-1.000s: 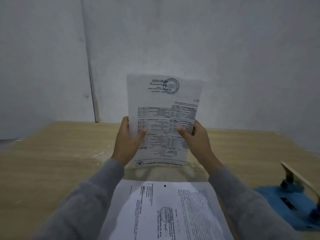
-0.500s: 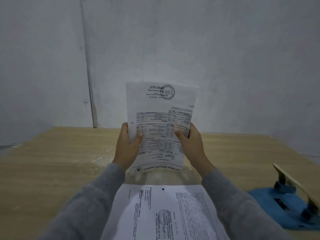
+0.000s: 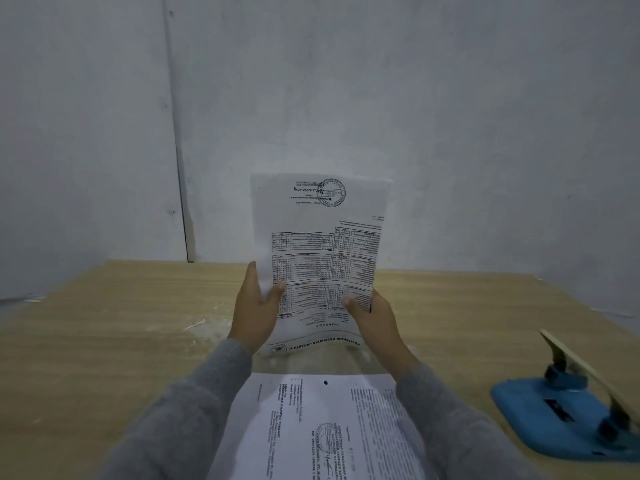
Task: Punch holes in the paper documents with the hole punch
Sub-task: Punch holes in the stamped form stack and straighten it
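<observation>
Left hand [image 3: 254, 311] and right hand [image 3: 375, 315] hold printed sheets [image 3: 320, 237] upright.

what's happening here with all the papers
A person in grey sleeves holds a printed sheet upright and upside down with both hands, left hand and right hand on its lower corners, its bottom edge by the wooden table. Another document, already showing a punched hole, lies flat in front. The blue hole punch sits untouched to the right.

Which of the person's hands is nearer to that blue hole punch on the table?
The right hand. It holds the upright paper's right edge, on the side of the hole punch; the left hand holds the opposite edge, farther away.
</observation>
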